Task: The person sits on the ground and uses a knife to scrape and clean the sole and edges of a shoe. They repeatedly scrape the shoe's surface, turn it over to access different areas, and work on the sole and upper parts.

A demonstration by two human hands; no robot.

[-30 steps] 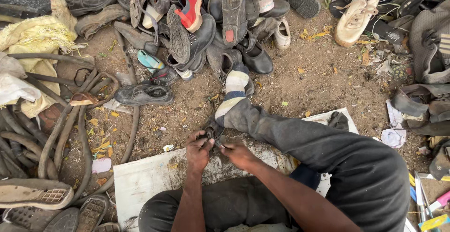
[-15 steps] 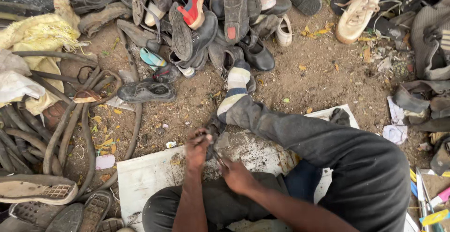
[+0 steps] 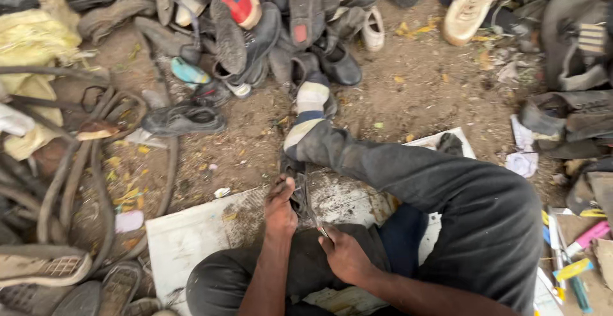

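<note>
— Where is the work piece, and how does it lie?

— A dark shoe piece (image 3: 299,191) stands on the white board (image 3: 191,239) by the person's knee, its long axis running away from the body, toward the shoe pile (image 3: 268,28).

— The hands?

— Left hand (image 3: 280,210), arm straight out, is closed over the piece, pinning it. Right hand (image 3: 345,255), wrist bent inward, is closed around a thin tool (image 3: 314,217), tip at the piece.

— Surroundings?

— Dirt ground (image 3: 421,92), hoses (image 3: 70,175) at left.
</note>
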